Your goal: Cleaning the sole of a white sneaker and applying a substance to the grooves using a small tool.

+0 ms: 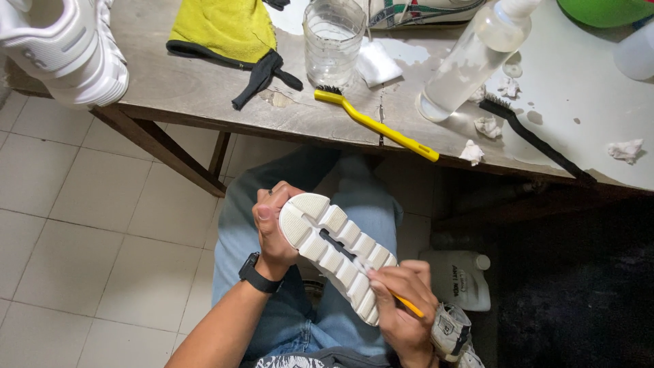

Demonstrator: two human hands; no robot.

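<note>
A white sneaker (330, 245) lies sole-up over my lap, its lugged sole facing the camera. My left hand (271, 228), with a black watch on the wrist, grips the shoe's toe end. My right hand (402, 307) is closed on a thin orange-yellow tool (407, 305) and presses its hidden tip against the sole near the heel. Blue jeans (354, 191) show under the shoe.
A worn table edge (272, 126) runs above my knees. On it lie a yellow brush (375, 124), a black brush (531, 140), a clear jar (332, 41), a spray bottle (477, 58), a yellow cloth (225, 27), paper wads and another white sneaker (65, 51). A white jug (460, 276) stands on the floor.
</note>
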